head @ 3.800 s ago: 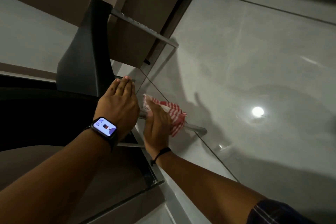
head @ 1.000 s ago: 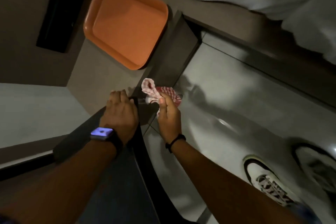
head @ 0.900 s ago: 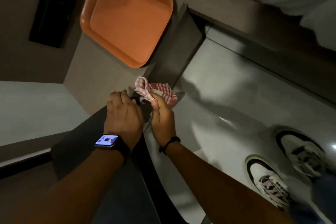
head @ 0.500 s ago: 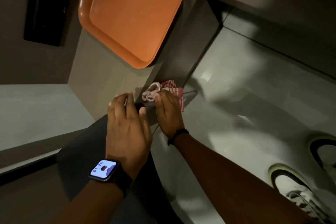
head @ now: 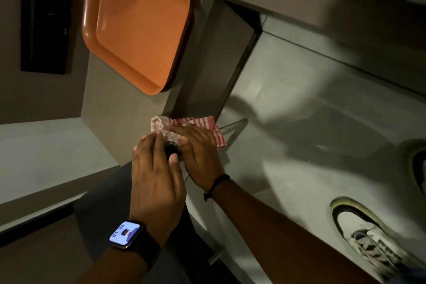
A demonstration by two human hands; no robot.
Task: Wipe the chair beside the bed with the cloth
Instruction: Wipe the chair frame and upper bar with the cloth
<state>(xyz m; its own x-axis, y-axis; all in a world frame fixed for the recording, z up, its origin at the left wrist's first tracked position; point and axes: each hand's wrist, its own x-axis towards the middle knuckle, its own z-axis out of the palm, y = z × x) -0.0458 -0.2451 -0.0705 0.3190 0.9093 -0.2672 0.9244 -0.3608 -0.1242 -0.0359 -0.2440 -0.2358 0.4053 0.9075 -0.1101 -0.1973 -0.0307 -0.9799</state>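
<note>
Pressing down on the red-and-white striped cloth point(head: 202, 127), the right hand point(head: 200, 154) holds it bunched under its palm and fingers against a thin metal bar of the chair point(head: 232, 128), whose far end pokes out past the cloth. The chair's dark frame point(head: 96, 212) runs back toward the camera beneath both forearms. Just beside the right hand, the left hand point(head: 154, 175) lies flat with fingers together and gripping nothing that can be seen, its fingertips touching the near edge of the cloth. A smartwatch point(head: 125, 234) with a lit face sits on the left wrist, and a thin dark band point(head: 216, 183) circles the right.

Beyond the hands stands a grey-brown cabinet point(head: 110, 108) with an orange tray point(head: 136, 27) on its top. A black rectangular object point(head: 46, 23) is to the left of the tray. The floor point(head: 311, 104) is pale glossy tile, dimly lit and crossed by shadows. A white sneaker point(head: 366, 240) stands on it at lower right.
</note>
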